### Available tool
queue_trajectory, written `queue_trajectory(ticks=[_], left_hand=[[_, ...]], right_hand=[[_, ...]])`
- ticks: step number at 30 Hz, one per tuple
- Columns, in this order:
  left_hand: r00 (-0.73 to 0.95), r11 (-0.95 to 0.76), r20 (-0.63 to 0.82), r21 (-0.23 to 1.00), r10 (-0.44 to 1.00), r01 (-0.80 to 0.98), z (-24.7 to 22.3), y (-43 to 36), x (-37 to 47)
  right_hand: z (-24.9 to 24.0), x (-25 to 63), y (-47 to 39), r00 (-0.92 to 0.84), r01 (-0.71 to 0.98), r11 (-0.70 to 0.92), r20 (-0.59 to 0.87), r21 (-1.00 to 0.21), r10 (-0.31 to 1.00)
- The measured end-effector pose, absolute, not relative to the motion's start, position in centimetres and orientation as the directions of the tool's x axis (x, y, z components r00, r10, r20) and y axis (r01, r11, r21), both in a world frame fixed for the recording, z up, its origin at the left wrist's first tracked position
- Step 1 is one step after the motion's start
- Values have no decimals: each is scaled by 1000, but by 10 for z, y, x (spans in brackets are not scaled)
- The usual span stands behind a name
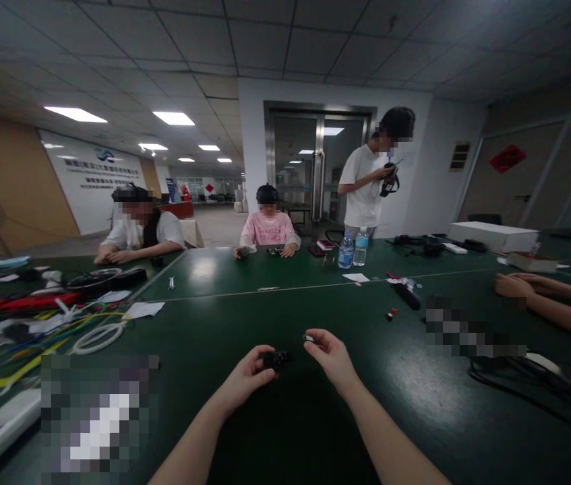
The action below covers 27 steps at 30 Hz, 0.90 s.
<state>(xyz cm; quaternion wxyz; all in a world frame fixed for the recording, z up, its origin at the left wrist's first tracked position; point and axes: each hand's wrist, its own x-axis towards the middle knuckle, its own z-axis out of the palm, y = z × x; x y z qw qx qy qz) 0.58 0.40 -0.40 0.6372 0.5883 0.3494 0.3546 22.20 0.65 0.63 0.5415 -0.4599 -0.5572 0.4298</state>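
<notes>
A small black device (278, 360) is pinched between the thumb and fingers of my left hand (249, 376), held low over the dark green table (295, 431). Its exact kind is too dark and small to make out. To the right of it, apart from the device, my right hand (332, 357) is closed in a pinch. Between its fingertips sits a small piece with a pale face (309, 338), too small to name. The two hands are a short gap apart.
Cables (98, 337) and a white power strip (2, 431) lie at left. Two water bottles (346, 250) stand toward the back. Small red-and-black pieces (391, 314) lie right of my hands. Another person's hands (518, 284) rest at far right; two people sit opposite, one stands.
</notes>
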Motion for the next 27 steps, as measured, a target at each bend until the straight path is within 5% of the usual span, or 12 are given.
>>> queue_trajectory(ticks=[27], left_hand=[[532, 53, -22, 998, 846, -43, -6, 5, 5]], right_hand=[[0, 193, -5, -300, 315, 260, 164, -913, 940]])
